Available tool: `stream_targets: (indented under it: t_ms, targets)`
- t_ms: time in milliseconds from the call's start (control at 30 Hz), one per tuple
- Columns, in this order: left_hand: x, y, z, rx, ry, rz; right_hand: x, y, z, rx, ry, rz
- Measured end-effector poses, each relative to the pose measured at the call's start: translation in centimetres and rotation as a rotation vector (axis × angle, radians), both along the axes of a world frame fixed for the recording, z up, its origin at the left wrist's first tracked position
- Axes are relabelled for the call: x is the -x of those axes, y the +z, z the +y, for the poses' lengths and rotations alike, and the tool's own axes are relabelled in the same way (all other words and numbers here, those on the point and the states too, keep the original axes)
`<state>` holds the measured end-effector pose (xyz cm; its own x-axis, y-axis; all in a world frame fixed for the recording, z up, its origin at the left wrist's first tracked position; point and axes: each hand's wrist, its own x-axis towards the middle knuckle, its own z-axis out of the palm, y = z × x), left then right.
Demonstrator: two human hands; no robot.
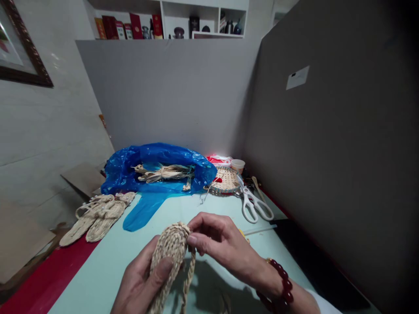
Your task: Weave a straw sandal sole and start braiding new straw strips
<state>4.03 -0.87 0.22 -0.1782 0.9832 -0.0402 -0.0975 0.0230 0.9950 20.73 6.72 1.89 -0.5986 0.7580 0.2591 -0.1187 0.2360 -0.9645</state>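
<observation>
A woven straw sole [175,244], oval and made of coiled braid, is held upright over the table. My left hand [147,274] grips it from the left, thumb across its face. At its upper right edge my right hand [209,235] pinches with thumb and forefinger where the braid meets the rim. From there a loose straw braid [188,281] hangs down toward the table. Whether a needle or thread is between the right fingertips cannot be made out. A dark red bead bracelet [284,281] circles the right wrist.
A blue plastic bag [157,152] with a bundle of straw [163,173] lies at the back. White-handled scissors [253,205] and a woven basket tray [225,181] are to its right. Finished-looking straw sandals [104,216] lie left. Grey panels [173,96] stand behind and right.
</observation>
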Motion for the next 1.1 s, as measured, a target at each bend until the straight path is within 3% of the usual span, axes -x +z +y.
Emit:
stream_targets:
  t_ms: [133,367,467,567,667,833,933,1033,1100]
  targets:
    - [0.3,0.9,0.1,-0.031,0.021,0.001,0.1,0.5,-0.7,-0.148,0.000,-0.155]
    - [2.3,2.2,0.3,-0.186,0.016,0.286,-0.4,1.2,-2.6,-0.239,-0.003,-0.459]
    - [3.6,2.9,0.5,-0.251,-0.045,0.422,-1.8,2.3,-3.4,-0.199,0.042,-0.517]
    - [4.4,3.3,0.6,-0.218,0.029,0.528,-3.4,4.0,-3.5,-0.219,-0.008,-0.550]
    - [4.5,3.4,0.7,-0.175,0.129,0.478,-4.6,5.9,-2.9,-0.406,-0.097,-0.593]
    - [4.2,3.0,0.7,-0.150,-0.084,0.411,-4.5,8.8,-1.5,-0.926,-0.220,-0.783]
    - [3.9,2.5,0.7,-0.087,-0.136,0.304,-3.3,10.4,-0.1,-1.136,-0.239,-0.899]
    - [3.5,2.1,0.8,-0.046,-0.150,0.203,-1.1,10.8,2.1,-1.313,-0.211,-0.930]
    - [3.2,1.8,0.9,-0.038,-0.162,0.151,0.7,10.1,3.9,-1.294,-0.194,-0.927]
